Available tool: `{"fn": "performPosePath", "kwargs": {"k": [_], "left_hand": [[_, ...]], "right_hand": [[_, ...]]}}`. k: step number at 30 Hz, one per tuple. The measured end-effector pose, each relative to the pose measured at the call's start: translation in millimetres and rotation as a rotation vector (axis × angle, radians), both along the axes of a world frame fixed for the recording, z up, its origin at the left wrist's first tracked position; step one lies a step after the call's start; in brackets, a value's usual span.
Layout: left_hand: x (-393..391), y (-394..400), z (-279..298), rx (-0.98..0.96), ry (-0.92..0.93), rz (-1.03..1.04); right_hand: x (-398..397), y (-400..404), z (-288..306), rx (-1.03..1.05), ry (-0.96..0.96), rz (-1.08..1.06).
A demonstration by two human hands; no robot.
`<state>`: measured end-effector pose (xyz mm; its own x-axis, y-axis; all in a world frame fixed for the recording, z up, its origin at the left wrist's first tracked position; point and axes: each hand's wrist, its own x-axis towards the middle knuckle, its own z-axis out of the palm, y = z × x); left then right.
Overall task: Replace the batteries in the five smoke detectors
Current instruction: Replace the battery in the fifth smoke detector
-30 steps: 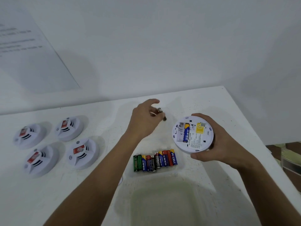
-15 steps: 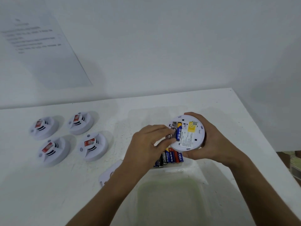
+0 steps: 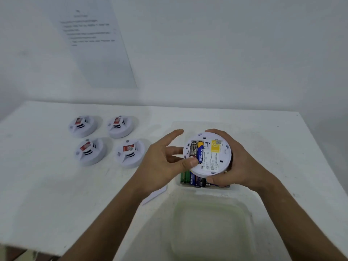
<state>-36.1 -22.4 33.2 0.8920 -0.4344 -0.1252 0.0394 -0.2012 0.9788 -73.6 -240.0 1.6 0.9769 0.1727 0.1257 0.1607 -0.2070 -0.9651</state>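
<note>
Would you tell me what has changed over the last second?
The left hand carried a dark battery to the detector and now thumbs it into the bay beside the blue battery. The right hand keeps its grip on the detector; the four detectors stayed put.

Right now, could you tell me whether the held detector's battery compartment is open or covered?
Open. The detector faces back-up in the right hand, both batteries exposed; the left hand thumb presses the black one.
</note>
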Motion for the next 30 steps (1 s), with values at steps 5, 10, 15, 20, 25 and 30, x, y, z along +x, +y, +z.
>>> {"fn": "performPosePath", "kwargs": {"k": [5, 10, 15, 20, 25, 30], "left_hand": [[-5, 18, -3, -0.032, 0.023, 0.148], [-13, 35, -9, -0.021, 0.052, 0.228], [-17, 61, -28, 0.089, 0.005, 0.324], [-26, 96, -63, 0.626, -0.169, 0.185], [-27, 102, -82, 0.741, -0.180, 0.086], [-26, 103, -84, 0.726, -0.251, 0.069]], "right_hand": [[10, 21, 4, -0.026, -0.024, 0.086], [17, 39, 1, -0.070, -0.024, 0.160], [20, 47, -2, -0.074, 0.001, 0.179], [18, 38, -2, -0.073, 0.019, 0.181], [17, 37, -4, -0.086, 0.028, 0.197], [14, 40, -7, -0.074, 0.046, 0.207]]}}
